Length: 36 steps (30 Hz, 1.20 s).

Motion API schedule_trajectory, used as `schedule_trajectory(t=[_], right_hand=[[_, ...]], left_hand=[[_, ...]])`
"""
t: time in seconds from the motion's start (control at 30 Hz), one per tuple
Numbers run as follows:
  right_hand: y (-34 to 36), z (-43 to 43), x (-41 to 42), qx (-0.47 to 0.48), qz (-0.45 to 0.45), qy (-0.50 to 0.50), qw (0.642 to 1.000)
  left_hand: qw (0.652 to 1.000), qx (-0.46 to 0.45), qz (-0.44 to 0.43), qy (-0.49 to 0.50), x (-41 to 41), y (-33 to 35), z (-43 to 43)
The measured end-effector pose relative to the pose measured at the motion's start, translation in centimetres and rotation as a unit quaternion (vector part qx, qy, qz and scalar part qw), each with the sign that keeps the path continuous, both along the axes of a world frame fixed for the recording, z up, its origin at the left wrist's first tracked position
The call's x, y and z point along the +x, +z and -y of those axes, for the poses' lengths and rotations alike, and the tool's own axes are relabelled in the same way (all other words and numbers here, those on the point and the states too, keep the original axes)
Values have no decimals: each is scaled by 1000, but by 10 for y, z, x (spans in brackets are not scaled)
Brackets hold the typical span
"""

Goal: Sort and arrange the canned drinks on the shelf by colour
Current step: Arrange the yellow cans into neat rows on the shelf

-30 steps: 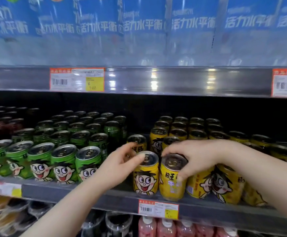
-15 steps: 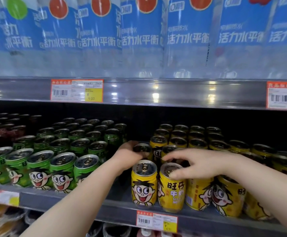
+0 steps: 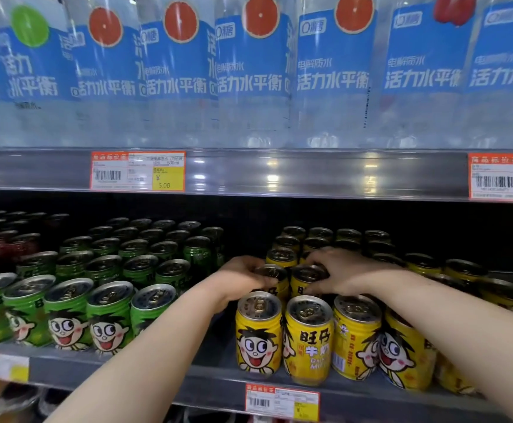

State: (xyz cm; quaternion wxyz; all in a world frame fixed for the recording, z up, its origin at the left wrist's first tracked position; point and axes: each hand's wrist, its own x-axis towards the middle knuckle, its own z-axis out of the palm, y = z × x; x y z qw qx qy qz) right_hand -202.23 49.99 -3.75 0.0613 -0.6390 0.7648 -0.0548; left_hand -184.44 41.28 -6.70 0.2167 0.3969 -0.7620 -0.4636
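Two yellow cans in the second row of the yellow block, mid-shelf, are the ones in hand. The left hand (image 3: 244, 277) curls its fingers round the rim of the left can (image 3: 272, 273). The right hand (image 3: 345, 270) arches over the right can (image 3: 307, 277), fingertips hooked round its top. The pair stand side by side, just behind the front row of yellow cans (image 3: 356, 340) at the lip of the shelf (image 3: 53, 372).

A gap separates the yellow block from the green cans (image 3: 108, 315) to the left. Red cans (image 3: 20, 245) sit in shadow beyond those. Bottles (image 3: 258, 71) with blue labels line the shelf above, and a price tag (image 3: 282, 401) hangs below the yellow row.

The risk lies at the front. Both wrists reach over the leading row, so a low pull could clip those cans and send one off the lip. Each hold is on the rim alone, and a smooth can may slip if lifted fast. The cans are packed tight, so dragging one rather than lifting it would likely tip its neighbours.
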Motion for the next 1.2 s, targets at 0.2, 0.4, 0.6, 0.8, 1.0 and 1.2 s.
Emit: schedule_trajectory(t=[0.2,0.4,0.6,0.8,1.0,1.2], right_hand=[[9,-6,-11,41,-13,7,999],[11,-22,-1,-42,11,30,999],[13,-55,29,27,-9,112,993],[6,-51,30,15,7,143,990],[13,-48,23,68,36,159,984],[4,-43,27,41,15,143,989]], left_hand=[[1000,-8,7,-14,-9,-2,-5],[999,1,-48,-3,4,2,-14],[992,46,-120,-3,45,-24,-49],[990,41,-126,-45,44,-58,-50],[984,48,-161,-57,41,-61,-45],[983,44,-169,-63,41,-64,-43]])
